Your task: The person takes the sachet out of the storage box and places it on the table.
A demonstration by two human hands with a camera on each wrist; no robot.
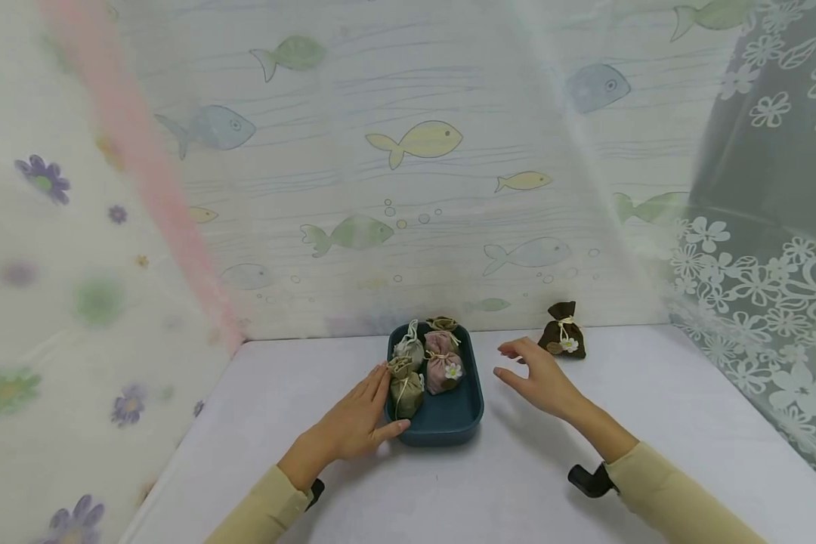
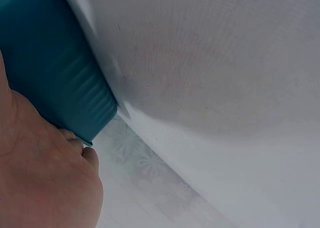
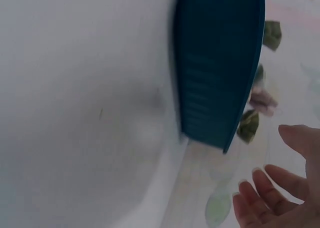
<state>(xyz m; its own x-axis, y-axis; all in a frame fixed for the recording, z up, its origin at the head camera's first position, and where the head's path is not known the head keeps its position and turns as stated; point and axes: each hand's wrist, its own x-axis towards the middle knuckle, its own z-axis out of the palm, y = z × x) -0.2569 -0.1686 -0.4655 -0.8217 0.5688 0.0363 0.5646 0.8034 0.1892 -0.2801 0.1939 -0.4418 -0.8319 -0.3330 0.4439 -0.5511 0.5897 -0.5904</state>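
Note:
A dark blue basin [image 1: 442, 437] on the table holds several small drawstring pouches: a green pouch [image 1: 406, 394] at the near left, a pink pouch [image 1: 443, 370] with a white flower, a pale grey pouch [image 1: 411, 349] and an olive one [image 1: 442, 323] at the back. My left hand [image 1: 353, 419] rests along the basin's left wall, fingers straight, thumb at the near corner; in the left wrist view its palm lies beside the ribbed wall. To the right, my right hand [image 1: 540, 378] hovers with fingers loosely bent, holding nothing. Just beyond it stands a dark brown pouch [image 1: 563, 332] with a white flower.
The white table [image 1: 279, 393] ends at a back edge in front of a fish-print curtain [image 1: 415, 227]. Floral sheer panels hang at the left and right sides. A black wrist mount [image 1: 590, 481] sticks out under the right sleeve.

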